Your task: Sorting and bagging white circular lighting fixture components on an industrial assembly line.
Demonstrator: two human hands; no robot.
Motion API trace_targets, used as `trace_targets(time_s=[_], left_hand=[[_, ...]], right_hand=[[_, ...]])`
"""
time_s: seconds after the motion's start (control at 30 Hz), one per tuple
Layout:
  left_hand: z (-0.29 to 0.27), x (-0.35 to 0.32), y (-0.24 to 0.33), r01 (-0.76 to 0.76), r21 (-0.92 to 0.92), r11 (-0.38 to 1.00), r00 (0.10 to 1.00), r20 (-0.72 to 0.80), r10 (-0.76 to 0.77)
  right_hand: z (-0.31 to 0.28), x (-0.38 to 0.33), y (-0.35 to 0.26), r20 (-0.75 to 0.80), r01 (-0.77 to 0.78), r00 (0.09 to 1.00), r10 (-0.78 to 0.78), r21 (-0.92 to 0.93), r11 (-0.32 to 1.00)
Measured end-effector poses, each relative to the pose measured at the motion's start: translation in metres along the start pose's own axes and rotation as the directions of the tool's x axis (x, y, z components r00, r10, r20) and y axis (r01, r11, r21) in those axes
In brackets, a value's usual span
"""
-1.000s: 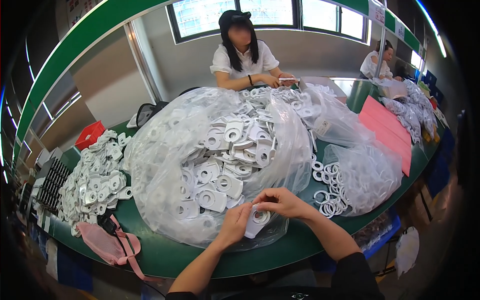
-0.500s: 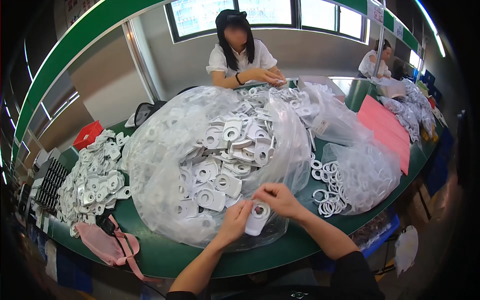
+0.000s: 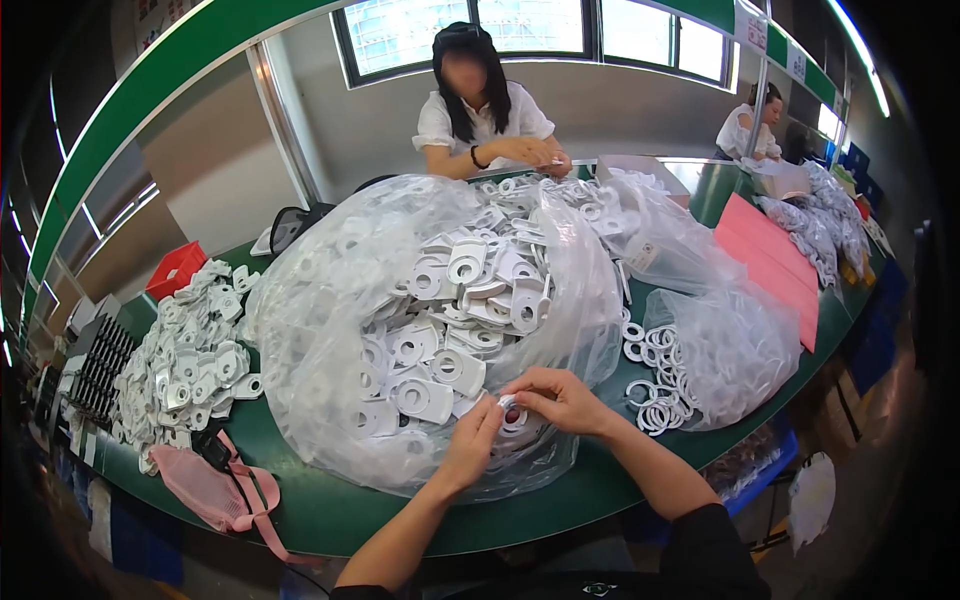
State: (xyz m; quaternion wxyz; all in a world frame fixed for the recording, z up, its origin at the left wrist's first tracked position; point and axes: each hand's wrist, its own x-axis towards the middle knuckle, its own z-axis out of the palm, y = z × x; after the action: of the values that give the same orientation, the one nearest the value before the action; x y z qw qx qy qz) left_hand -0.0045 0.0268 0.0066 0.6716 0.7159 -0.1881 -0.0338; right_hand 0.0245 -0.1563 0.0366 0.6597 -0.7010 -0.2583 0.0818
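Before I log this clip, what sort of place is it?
Likely a factory assembly or packing bench: a long green worktable, clear bags heaped with identical white plastic parts, a pile of white rings, and a co-worker handling parts opposite.

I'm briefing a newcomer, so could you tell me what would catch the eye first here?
The big clear plastic bag heaped with white flat parts fills the middle of the green table. At its near edge the left hand and right hand pinch one white part together.

hidden: white part [image 3: 512, 418] mostly covered by both hands' fingers | cut off: own forearms at lower edge
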Motion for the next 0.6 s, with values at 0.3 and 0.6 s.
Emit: trace_targets(time_s=[0.3, 0.6], left_hand=[[0.003, -0.002, 0.015, -0.099, 0.617, 0.781, 0.978, -0.085, 0.191], [0.003, 0.000, 0.008, 0.054, 0.257, 0.965, 0.965, -0.261, 0.015]], right_hand=[[0.002, -0.004, 0.008, -0.002, 0.104, 0.994, -0.112, -0.359, 0.928], [0.011, -0.002, 0.008, -0.081, 0.019, 0.996, -0.031, -0.152, 0.988]])
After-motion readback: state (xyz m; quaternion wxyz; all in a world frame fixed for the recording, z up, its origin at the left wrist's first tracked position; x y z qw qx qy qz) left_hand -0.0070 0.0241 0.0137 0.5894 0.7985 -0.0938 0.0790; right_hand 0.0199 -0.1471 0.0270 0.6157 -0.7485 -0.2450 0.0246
